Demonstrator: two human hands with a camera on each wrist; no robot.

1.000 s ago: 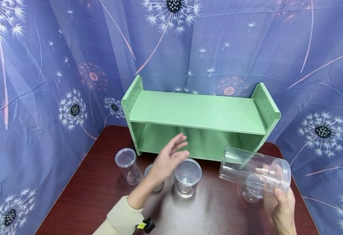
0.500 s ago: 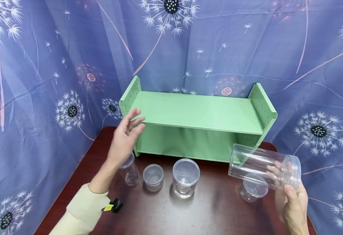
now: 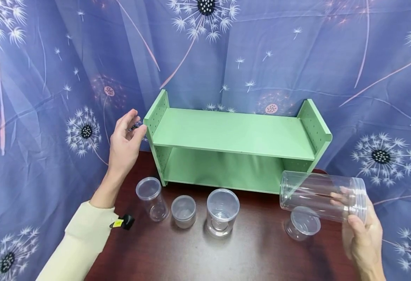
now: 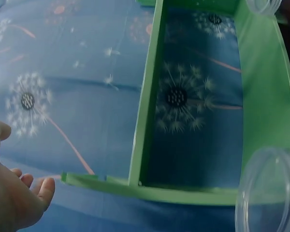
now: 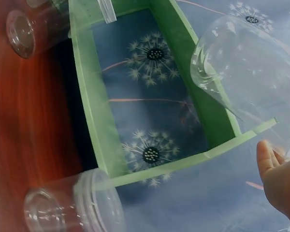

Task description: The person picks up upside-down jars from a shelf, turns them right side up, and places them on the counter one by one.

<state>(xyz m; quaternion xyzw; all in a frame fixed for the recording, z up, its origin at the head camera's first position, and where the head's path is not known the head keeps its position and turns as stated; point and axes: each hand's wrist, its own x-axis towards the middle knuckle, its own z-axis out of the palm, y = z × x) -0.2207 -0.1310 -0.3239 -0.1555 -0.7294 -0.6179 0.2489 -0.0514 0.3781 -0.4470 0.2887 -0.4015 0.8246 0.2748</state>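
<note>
My right hand (image 3: 365,238) grips a large clear plastic jar (image 3: 311,191) by its lidded end. The jar lies sideways in the air, its base pointing left toward the shelf. In the right wrist view this jar (image 5: 246,63) overlaps the shelf's side panel. My left hand (image 3: 124,146) is raised beside the left side panel of the green shelf (image 3: 233,132), fingers loosely bent and holding nothing. In the left wrist view, that hand (image 4: 12,198) appears apart from the panel. Below the held jar stands a small clear lidded jar (image 3: 302,224).
In front of the shelf, a tall slim clear jar (image 3: 152,199), a short clear jar (image 3: 183,212) and a wider clear container (image 3: 222,212) stand in a row on the dark wooden table (image 3: 247,257). A blue dandelion-print curtain (image 3: 191,70) hangs behind and along both sides.
My left hand has moved left and up, from over the short jar to beside the shelf's left panel. My right hand has carried the large jar slightly right, and it now lies more level.
</note>
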